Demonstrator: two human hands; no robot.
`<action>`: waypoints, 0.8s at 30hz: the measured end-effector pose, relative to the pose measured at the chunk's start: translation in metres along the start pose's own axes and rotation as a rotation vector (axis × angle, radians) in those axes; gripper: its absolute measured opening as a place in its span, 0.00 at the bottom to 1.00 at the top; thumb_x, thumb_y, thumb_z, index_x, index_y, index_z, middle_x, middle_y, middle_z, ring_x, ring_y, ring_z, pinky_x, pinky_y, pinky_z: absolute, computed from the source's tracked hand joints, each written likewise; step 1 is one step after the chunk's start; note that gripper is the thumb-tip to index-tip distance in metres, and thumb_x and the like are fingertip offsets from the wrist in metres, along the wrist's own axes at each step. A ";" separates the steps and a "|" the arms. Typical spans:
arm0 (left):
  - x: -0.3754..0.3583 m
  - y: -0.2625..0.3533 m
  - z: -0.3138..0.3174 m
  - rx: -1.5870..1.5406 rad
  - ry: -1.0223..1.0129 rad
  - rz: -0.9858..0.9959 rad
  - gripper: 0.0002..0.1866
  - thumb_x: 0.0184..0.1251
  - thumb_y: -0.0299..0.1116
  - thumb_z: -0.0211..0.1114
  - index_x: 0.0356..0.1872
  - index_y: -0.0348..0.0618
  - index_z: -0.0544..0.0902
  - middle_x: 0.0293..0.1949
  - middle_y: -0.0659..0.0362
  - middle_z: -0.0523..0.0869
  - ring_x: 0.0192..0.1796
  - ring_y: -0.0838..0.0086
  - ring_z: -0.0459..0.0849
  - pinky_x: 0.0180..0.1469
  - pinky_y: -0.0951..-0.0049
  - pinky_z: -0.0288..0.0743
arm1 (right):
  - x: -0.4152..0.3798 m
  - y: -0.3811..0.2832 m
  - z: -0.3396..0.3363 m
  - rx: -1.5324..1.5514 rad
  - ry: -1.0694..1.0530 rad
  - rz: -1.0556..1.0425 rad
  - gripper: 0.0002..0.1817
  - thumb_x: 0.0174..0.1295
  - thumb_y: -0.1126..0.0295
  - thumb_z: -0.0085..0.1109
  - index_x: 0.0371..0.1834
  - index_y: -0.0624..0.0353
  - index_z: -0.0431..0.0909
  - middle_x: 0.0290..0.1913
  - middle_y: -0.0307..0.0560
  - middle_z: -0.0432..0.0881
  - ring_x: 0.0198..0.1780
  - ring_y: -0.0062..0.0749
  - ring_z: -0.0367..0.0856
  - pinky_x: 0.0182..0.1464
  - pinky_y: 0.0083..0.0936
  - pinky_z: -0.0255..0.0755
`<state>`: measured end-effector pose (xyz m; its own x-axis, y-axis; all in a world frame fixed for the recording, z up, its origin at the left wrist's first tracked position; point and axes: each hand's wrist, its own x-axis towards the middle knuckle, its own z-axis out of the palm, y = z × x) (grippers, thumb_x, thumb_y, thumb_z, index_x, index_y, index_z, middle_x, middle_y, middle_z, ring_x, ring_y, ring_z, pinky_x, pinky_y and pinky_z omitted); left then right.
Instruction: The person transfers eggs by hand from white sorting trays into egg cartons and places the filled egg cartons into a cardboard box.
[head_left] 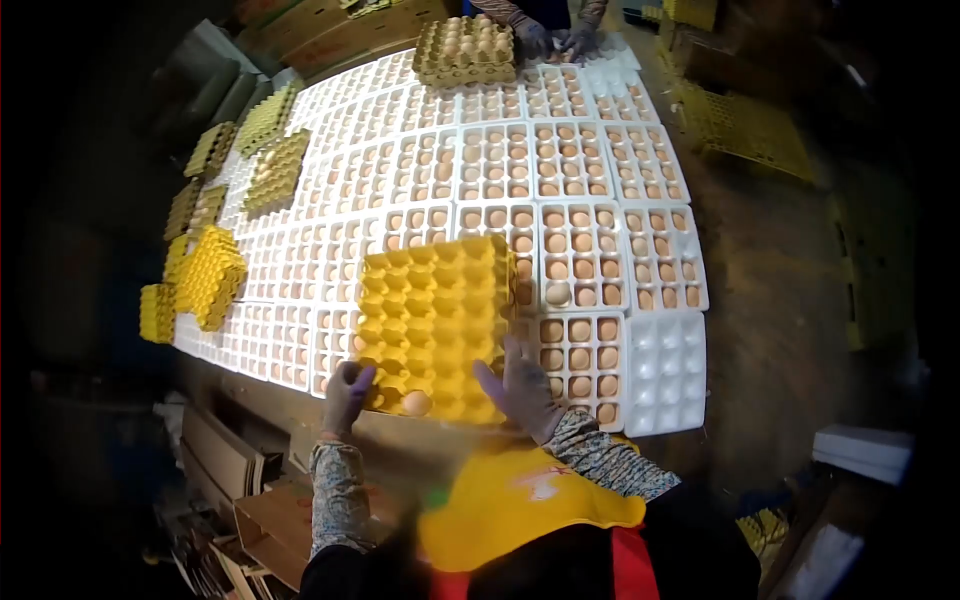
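Observation:
Both my gloved hands grip a yellow egg tray (432, 310) by its near left and right sides, above white foam egg boxes. My left hand (347, 396) is closed on the left edge, thumb on top. My right hand (522, 388) is closed on the right edge, its thumb also over the top. One brown egg (415, 403) sits in a cup of the tray's near row; the other visible cups hold nothing. Right of the tray lies a foam box (622, 375) filled with brown eggs. One paler egg (558, 294) stands out in the box behind it.
A white foam piece with rounded hollows (667, 370) is at the table's near right corner. Yellow tray stacks (212, 278) line the left side. At the far end, a co-worker's gloved hands (560, 42) are beside stacked trays of eggs (465, 52). Cardboard boxes (275, 530) stand below left.

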<state>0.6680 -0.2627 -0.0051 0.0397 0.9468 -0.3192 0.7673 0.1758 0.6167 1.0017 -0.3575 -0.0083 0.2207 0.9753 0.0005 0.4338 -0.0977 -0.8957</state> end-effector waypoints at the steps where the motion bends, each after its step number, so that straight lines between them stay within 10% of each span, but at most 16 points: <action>1: -0.001 0.001 -0.011 -0.154 0.057 -0.051 0.21 0.69 0.44 0.70 0.50 0.37 0.81 0.36 0.54 0.85 0.42 0.72 0.82 0.47 0.72 0.76 | -0.002 -0.016 0.000 0.102 -0.002 0.056 0.34 0.70 0.53 0.61 0.64 0.76 0.67 0.59 0.70 0.76 0.57 0.67 0.78 0.64 0.47 0.72; 4: 0.033 -0.042 -0.035 -0.423 0.148 0.118 0.15 0.71 0.36 0.68 0.51 0.41 0.77 0.38 0.58 0.82 0.38 0.79 0.78 0.38 0.77 0.74 | 0.030 -0.024 0.009 0.072 0.047 -0.215 0.36 0.70 0.53 0.63 0.69 0.72 0.67 0.63 0.67 0.75 0.58 0.59 0.79 0.64 0.41 0.73; 8: 0.088 -0.028 -0.084 -0.738 0.167 0.143 0.26 0.76 0.37 0.63 0.68 0.34 0.70 0.50 0.51 0.85 0.45 0.71 0.84 0.46 0.73 0.81 | 0.054 -0.068 -0.029 0.732 -0.028 0.102 0.35 0.71 0.52 0.63 0.75 0.60 0.68 0.66 0.51 0.76 0.56 0.38 0.81 0.57 0.34 0.77; 11: 0.178 -0.058 -0.093 -0.570 0.351 0.136 0.24 0.74 0.39 0.62 0.62 0.32 0.76 0.50 0.49 0.85 0.49 0.66 0.84 0.53 0.69 0.79 | 0.015 -0.017 -0.022 0.124 0.034 -0.113 0.30 0.67 0.56 0.66 0.67 0.60 0.73 0.60 0.53 0.76 0.54 0.45 0.81 0.55 0.37 0.78; 14: 0.185 -0.034 -0.059 0.431 0.757 0.414 0.25 0.68 0.39 0.66 0.60 0.32 0.78 0.49 0.41 0.86 0.48 0.49 0.85 0.54 0.56 0.78 | -0.037 0.030 0.015 -0.639 -0.323 -0.397 0.23 0.62 0.61 0.67 0.57 0.60 0.78 0.54 0.56 0.77 0.51 0.50 0.81 0.55 0.42 0.78; 18: 0.020 0.061 0.065 0.051 0.000 0.956 0.22 0.55 0.23 0.67 0.54 0.46 0.82 0.48 0.52 0.85 0.53 0.55 0.82 0.58 0.60 0.76 | -0.042 0.068 0.036 -0.778 -0.224 -0.414 0.22 0.61 0.62 0.68 0.57 0.56 0.79 0.53 0.55 0.79 0.52 0.49 0.81 0.56 0.40 0.77; 20: -0.027 0.078 0.108 0.311 -0.076 1.254 0.13 0.52 0.28 0.69 0.41 0.51 0.81 0.41 0.59 0.82 0.48 0.63 0.82 0.48 0.57 0.76 | -0.045 0.051 0.017 -0.245 -0.162 -0.093 0.20 0.64 0.65 0.66 0.58 0.58 0.79 0.53 0.51 0.81 0.58 0.45 0.80 0.55 0.37 0.80; 24: -0.020 0.076 0.111 0.060 -0.243 0.973 0.12 0.59 0.32 0.68 0.44 0.47 0.82 0.40 0.57 0.84 0.44 0.60 0.82 0.48 0.60 0.78 | -0.028 0.057 -0.018 0.961 0.094 0.279 0.24 0.67 0.62 0.68 0.62 0.63 0.76 0.52 0.44 0.81 0.58 0.30 0.79 0.57 0.31 0.78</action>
<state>0.7966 -0.2980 -0.0322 0.7911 0.5898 0.1623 0.3623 -0.6655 0.6526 1.0355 -0.3937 -0.0512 0.2931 0.9184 -0.2659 -0.5240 -0.0783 -0.8481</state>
